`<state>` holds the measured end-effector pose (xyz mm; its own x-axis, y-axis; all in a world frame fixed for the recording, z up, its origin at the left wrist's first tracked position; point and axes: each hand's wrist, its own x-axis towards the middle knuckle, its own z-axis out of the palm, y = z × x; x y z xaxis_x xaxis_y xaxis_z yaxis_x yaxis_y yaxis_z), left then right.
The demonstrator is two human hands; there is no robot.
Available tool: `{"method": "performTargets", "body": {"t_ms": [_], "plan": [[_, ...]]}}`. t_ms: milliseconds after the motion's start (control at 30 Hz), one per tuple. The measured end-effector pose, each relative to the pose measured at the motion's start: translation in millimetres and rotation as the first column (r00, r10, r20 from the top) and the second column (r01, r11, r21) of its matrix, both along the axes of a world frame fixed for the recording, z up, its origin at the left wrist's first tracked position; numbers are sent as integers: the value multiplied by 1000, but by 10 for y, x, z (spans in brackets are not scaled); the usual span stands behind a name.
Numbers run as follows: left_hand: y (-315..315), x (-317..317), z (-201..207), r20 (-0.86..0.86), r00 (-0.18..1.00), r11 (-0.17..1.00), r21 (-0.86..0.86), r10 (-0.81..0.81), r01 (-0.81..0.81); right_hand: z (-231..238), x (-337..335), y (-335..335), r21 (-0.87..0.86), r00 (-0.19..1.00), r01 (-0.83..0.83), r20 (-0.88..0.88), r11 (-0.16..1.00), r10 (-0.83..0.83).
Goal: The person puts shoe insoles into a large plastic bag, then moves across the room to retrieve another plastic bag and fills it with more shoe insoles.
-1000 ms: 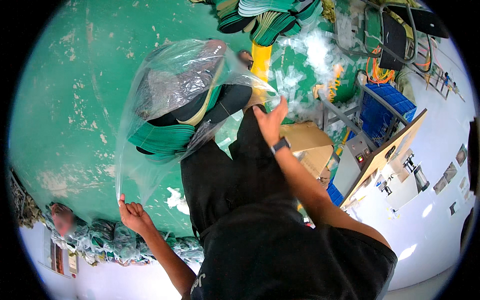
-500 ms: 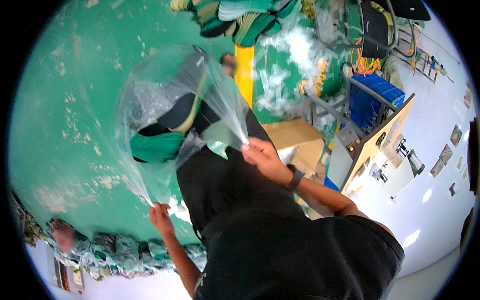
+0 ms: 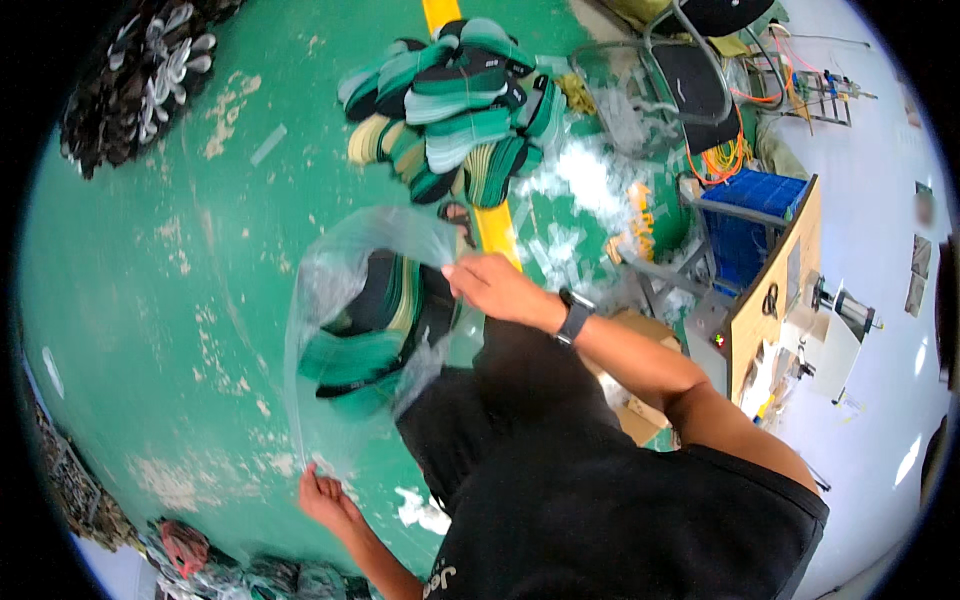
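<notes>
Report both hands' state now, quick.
Left hand: closed, pinching the lower edge of the clear plastic bag of green and black shoe insoles.
Right hand: closed, gripping the bag's upper edge.

Clear bag (image 3: 345,300) apparently lower, right hand (image 3: 497,287) farther forward.

Open green floor left of the bag, clutter to the right

Left of the clear plastic bag of green-and-black insoles (image 3: 375,330), bare painted floor (image 3: 150,300) lies open; beyond it, a loose insole heap (image 3: 455,105); right, a blue crate (image 3: 755,215) and wooden bench (image 3: 775,290) crowd close.
</notes>
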<state>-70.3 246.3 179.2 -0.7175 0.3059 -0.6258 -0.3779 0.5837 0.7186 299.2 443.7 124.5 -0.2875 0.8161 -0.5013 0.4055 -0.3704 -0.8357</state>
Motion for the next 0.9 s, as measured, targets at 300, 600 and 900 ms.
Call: {"method": "performTargets", "body": {"t_ms": [300,600,900], "plan": [[-418,-35,-597,-337,788,818,-467,-515,335,-2690,1110,1268,419,884,73,393,905,-253],[102,486,-669,-252,639,497,-835,-727,236,-4930,1718,3165,393,490,-688,871,610,-9],[235,555,-609,-214,791,633,-729,-573,261,-5012,1741,3494,399,533,-697,844,595,59]]}}
